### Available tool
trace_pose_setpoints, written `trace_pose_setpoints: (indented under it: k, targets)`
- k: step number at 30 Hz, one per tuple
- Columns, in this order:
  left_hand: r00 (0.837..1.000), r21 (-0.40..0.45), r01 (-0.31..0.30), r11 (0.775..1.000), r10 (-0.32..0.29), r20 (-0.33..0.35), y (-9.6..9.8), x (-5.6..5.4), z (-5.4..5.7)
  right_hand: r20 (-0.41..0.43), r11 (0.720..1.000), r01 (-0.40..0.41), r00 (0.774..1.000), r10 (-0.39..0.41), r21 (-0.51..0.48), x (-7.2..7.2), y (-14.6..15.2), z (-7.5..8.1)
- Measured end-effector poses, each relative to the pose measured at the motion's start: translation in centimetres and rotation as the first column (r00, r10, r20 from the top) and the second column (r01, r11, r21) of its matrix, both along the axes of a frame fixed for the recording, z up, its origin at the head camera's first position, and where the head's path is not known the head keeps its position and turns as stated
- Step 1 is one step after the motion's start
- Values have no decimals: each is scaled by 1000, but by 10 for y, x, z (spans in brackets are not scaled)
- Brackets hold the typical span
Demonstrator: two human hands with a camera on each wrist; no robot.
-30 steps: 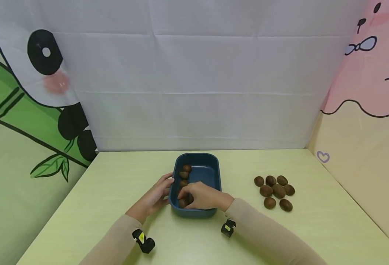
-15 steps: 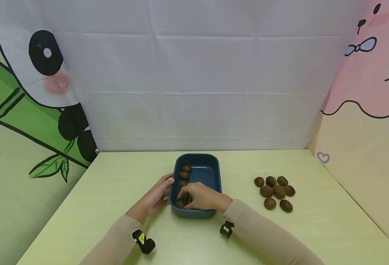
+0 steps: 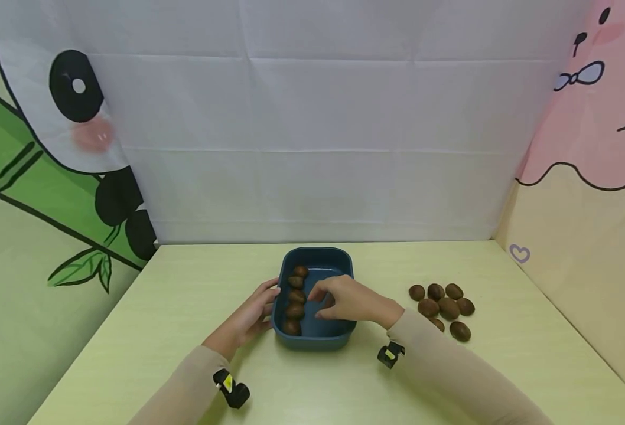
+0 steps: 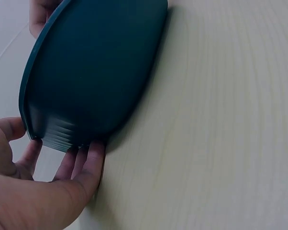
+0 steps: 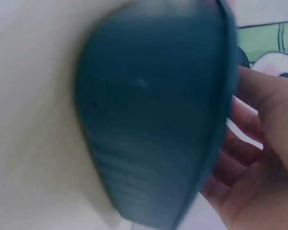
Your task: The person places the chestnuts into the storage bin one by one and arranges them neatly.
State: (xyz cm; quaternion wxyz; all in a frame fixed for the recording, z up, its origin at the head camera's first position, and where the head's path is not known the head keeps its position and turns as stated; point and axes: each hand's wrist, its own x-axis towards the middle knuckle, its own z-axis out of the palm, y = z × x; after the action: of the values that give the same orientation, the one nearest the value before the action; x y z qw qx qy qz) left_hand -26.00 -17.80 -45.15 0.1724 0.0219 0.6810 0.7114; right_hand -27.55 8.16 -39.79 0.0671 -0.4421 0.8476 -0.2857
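Observation:
A dark blue rectangular box (image 3: 318,342) stands on the table, and several brown chestnuts (image 3: 295,311) lie in a column along its left inner side. Against the box's left outer wall rests my left hand (image 3: 244,321); the left wrist view shows its fingertips touching the box's end wall (image 4: 91,72). My right hand (image 3: 356,301) hovers over the right part of the box, fingers loosely bent, with nothing seen between them. In the right wrist view the box wall (image 5: 149,110) hides part of those fingers.
To the right of the box, several more chestnuts (image 3: 449,308) lie grouped on the pale wooden table (image 3: 185,307); my right sleeve partly covers one. A white cloth (image 3: 318,147) hangs behind the table, with printed cartoon panels at both sides.
My right hand has let go of a chestnut at the box's near left corner and moved right and up, baring the column. The left hand has stayed at the box wall.

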Motion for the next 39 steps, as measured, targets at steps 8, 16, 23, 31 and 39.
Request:
trace_pose_setpoints:
  k: [8, 16, 23, 31, 39]
  targets:
    - [1000, 17, 0, 1000, -1, 11, 1, -1, -2, -3, 991, 125, 992, -125, -39, -6, 43, 13]
    - [999, 28, 37, 999, -38, 1, 1, 0, -2, -7, 962, 271, 962, -271, -33, -19, 98, 14]
    - [999, 27, 34, 999, -34, 8, 1, 1, 1, 13, 926, 372, 928, -373, 62, -31, 146, 6]
    - [1000, 8, 12, 1000, -12, 14, 0, -1, 0, 57, 886, 431, 893, -446, 173, -39, 181, -9]
    - [1000, 19, 25, 1000, -25, 12, -2, -1, -2, 86, 871, 440, 881, -466, 216, -40, 188, -16]
